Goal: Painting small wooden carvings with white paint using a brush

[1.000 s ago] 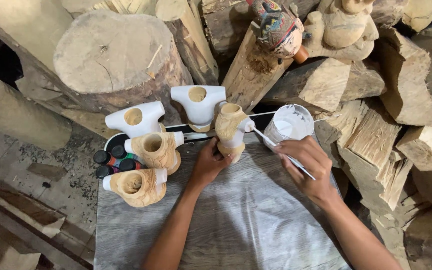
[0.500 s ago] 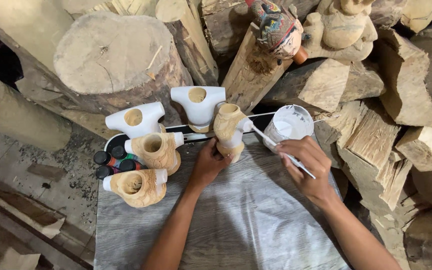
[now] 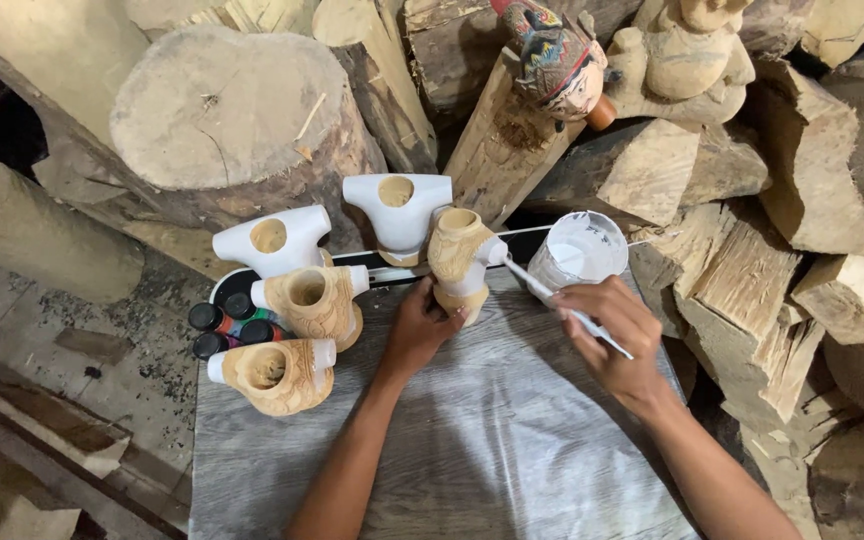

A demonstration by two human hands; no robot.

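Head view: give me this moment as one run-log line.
left hand: steadies carved wooden torso | right hand: holds brush, tip at torso's white shoulder | white paint cup: beside brush | board: under both hands

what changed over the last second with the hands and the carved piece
Almost nothing. The right hand still holds the thin brush with its tip at the carved wooden piece; the hand may have shifted very slightly. The left hand keeps gripping that piece at its base. The white paint cup, the other carved pieces and the paint bottles lie as before.
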